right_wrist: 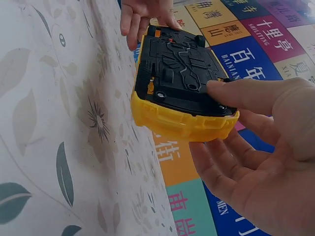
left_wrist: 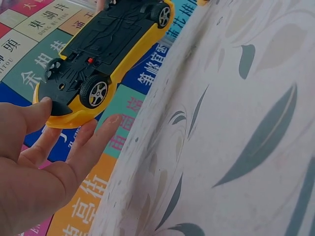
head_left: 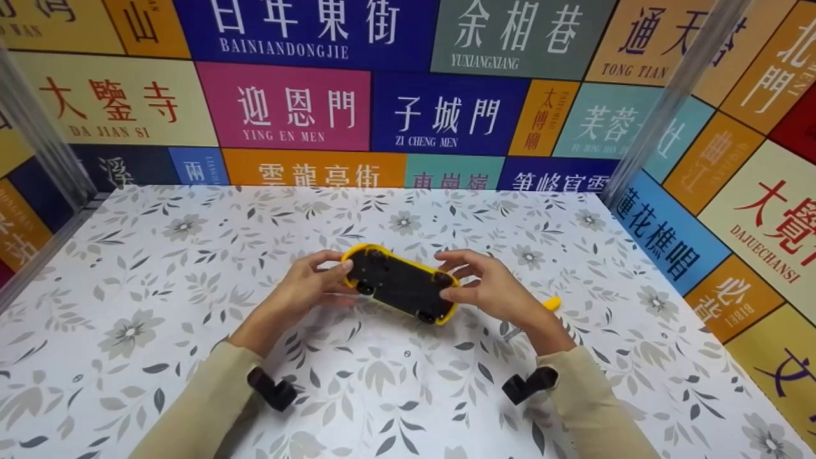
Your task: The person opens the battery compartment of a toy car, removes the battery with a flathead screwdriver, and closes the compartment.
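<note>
A yellow toy car [head_left: 405,287] is held up with its black underside facing the head camera. The left hand [head_left: 312,280] pinches one end, thumb on the underside; the left wrist view shows this hand [left_wrist: 54,157] at the yellow end beside a wheel [left_wrist: 94,92]. At the other end, the right hand [head_left: 494,287] grips the car. In the right wrist view its thumb lies on the black underside [right_wrist: 182,69] and the fingers of this hand [right_wrist: 256,147] are under the yellow body [right_wrist: 182,120].
Near the right forearm, a yellow-handled tool [head_left: 551,303] lies on the floral tablecloth [head_left: 382,376], partly hidden by that arm. Colourful sign panels [head_left: 287,108] stand behind and at the sides, with clear upright edges at the corners. Both wrists carry black camera mounts.
</note>
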`<state>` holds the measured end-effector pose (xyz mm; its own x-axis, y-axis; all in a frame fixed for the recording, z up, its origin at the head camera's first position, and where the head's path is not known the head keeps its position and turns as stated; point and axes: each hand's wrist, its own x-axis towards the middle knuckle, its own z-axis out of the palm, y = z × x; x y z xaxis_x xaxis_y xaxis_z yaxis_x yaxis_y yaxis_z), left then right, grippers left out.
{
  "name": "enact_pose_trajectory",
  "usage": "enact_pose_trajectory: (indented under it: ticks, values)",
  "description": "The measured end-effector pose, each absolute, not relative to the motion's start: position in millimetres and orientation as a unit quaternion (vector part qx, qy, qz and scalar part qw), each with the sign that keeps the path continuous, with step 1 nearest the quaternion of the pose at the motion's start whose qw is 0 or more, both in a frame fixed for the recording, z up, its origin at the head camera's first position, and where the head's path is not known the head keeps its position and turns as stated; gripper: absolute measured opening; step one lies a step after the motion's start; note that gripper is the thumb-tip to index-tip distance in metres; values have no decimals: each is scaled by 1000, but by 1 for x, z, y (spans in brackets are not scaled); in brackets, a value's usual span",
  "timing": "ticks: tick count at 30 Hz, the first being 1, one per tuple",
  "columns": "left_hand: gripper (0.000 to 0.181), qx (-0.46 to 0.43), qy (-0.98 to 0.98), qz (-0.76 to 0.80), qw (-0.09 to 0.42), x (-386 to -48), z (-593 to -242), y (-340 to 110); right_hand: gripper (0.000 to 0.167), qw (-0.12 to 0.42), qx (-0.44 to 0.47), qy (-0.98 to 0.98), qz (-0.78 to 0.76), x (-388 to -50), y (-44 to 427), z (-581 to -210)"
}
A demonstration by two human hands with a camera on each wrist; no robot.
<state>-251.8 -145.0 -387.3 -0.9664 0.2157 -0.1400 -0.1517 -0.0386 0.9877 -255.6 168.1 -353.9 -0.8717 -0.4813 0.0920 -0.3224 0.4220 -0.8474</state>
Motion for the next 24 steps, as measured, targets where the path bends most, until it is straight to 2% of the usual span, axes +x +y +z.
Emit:
enact_pose_trajectory:
  ticks: [4,12,24]
  values:
    - [29,21,678,723,133,-251,-387,-143,52,87,-243,845,-469,-254,164,-355]
    - [32,14,682,717,142,-247,-386,-140,55,88,-261,868,-414,-245,153,-355]
    - [35,-2,707,690,157,-245,-388,-133,54,149,-279,871,-375,-244,154,-360]
